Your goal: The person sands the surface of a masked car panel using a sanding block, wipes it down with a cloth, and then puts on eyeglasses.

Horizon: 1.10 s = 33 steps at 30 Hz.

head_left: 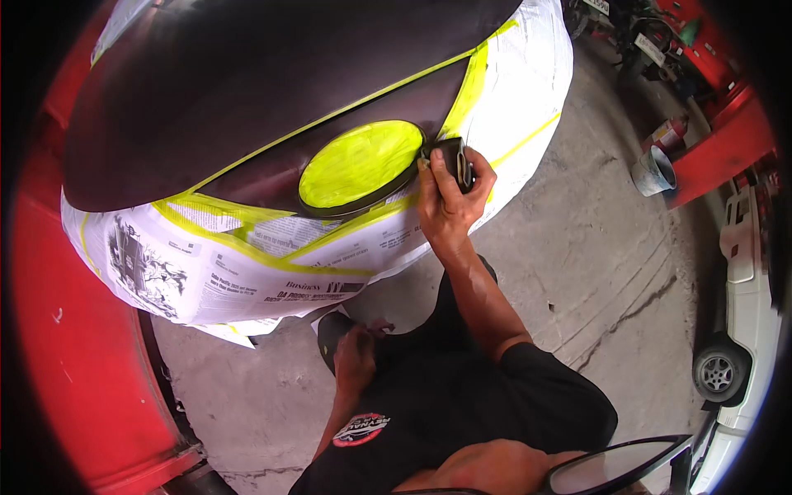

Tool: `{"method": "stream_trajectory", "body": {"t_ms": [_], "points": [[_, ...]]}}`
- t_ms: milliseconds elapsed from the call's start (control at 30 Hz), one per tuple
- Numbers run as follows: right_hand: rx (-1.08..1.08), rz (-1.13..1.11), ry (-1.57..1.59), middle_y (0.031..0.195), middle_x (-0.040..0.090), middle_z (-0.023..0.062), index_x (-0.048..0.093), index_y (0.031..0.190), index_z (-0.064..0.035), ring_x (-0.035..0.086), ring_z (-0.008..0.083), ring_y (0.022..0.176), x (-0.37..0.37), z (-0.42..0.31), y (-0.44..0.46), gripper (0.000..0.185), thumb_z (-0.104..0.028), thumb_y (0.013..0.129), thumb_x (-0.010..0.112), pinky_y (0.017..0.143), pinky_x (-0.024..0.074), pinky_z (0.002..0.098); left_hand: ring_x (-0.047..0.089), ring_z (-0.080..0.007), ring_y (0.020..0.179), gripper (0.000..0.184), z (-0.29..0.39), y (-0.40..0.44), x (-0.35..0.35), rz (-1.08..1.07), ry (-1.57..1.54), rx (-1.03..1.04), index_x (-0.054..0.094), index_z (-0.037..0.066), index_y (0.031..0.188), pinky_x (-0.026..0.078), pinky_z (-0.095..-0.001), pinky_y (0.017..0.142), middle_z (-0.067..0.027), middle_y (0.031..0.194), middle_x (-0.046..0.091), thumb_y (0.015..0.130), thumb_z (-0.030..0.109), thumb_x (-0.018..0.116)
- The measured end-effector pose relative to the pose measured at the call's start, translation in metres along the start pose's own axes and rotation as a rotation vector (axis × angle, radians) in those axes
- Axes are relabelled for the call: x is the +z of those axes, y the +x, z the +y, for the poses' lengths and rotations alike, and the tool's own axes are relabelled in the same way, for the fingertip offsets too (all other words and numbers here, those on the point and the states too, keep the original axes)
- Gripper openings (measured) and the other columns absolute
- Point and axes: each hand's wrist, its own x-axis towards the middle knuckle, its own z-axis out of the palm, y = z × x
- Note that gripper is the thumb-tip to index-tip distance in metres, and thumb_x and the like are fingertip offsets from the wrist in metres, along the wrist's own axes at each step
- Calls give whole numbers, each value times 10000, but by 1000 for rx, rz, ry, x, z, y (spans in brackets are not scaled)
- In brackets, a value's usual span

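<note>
My right hand grips a small black block, with the thumb and fingers pressed to its sides. The block is at the right end of a dark car panel, close to an oval light covered in yellow tape. Whether it touches the surface is hard to see. Yellow tape and newspaper wrap the bodywork around the panel. Lower down, my left hand rests by my dark-clad knee, fingers curled. A small reddish shape shows beside it; what the hand holds, if anything, is hidden.
A dark, smooth hood spreads above the panel. Red bodywork stands at the left. On the concrete floor to the right are a bucket, a red container and a white vehicle.
</note>
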Motion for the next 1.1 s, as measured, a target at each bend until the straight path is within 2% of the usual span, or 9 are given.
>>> {"method": "stream_trajectory", "body": {"t_ms": [100, 200, 333, 433, 633, 700, 800, 1100], "points": [[32, 25, 59, 1204, 548, 210, 791, 1089, -117, 598, 352, 1057, 4, -3, 4, 364, -23, 749, 882, 814, 539, 397, 664, -365, 1018, 97, -3, 2, 4, -58, -109, 7, 634, 53, 1056, 499, -462, 896, -110, 1010, 745, 966, 31, 603], [2, -6, 12, 1214, 546, 214, 791, 1093, -114, 598, 347, 1071, -4, -1, -5, 363, -27, 753, 881, 826, 538, 392, 663, -367, 1014, 61, 6, 0, 2, -27, -26, 46, 631, 49, 1018, 500, -458, 894, -110, 1010, 742, 964, 36, 604], [32, -12, 55, 1218, 545, 205, 793, 1089, -117, 594, 342, 1079, 4, -6, 10, 355, -29, 755, 879, 842, 535, 388, 664, -366, 1010, 63, 10, 0, 3, -28, -82, 61, 628, 51, 1018, 503, -449, 892, -106, 1010, 742, 963, 34, 602], [1, -11, 25, 1211, 546, 205, 791, 1095, -118, 595, 338, 1074, -1, 1, -2, 362, -33, 755, 880, 835, 535, 388, 666, -366, 995, 59, 14, -1, 2, -71, 16, 41, 624, 54, 1020, 506, -444, 884, -105, 1012, 743, 969, 39, 597], [23, -14, 69, 1208, 552, 200, 787, 1102, -123, 597, 344, 1064, 3, -2, 8, 374, -37, 751, 887, 831, 544, 394, 663, -370, 989, 75, 6, -3, 4, -89, -130, 57, 622, 51, 1040, 507, -456, 874, -99, 1014, 747, 974, 42, 587], [-5, -12, 26, 1204, 556, 202, 778, 1122, -124, 600, 344, 1067, 1, 4, -1, 390, -36, 757, 884, 833, 544, 397, 661, -380, 983, 79, 10, -2, 2, -73, 6, 0, 621, 47, 1044, 506, -464, 874, -103, 1011, 748, 970, 42, 592], [-23, -10, 40, 1211, 553, 202, 775, 1136, -132, 598, 340, 1072, 2, 6, 0, 405, -32, 759, 883, 837, 542, 391, 658, -392, 962, 73, -6, -3, 7, -53, -35, 67, 624, 47, 1040, 504, -474, 862, -108, 1002, 745, 971, 47, 598], [-41, -9, 58, 1222, 540, 190, 789, 1109, -102, 583, 323, 1092, 3, 2, 6, 382, -21, 750, 892, 853, 533, 381, 656, -394, 951, 65, -2, -4, 3, -72, -43, 65, 606, 43, 1030, 501, -482, 847, -111, 994, 741, 969, 65, 611]]}}
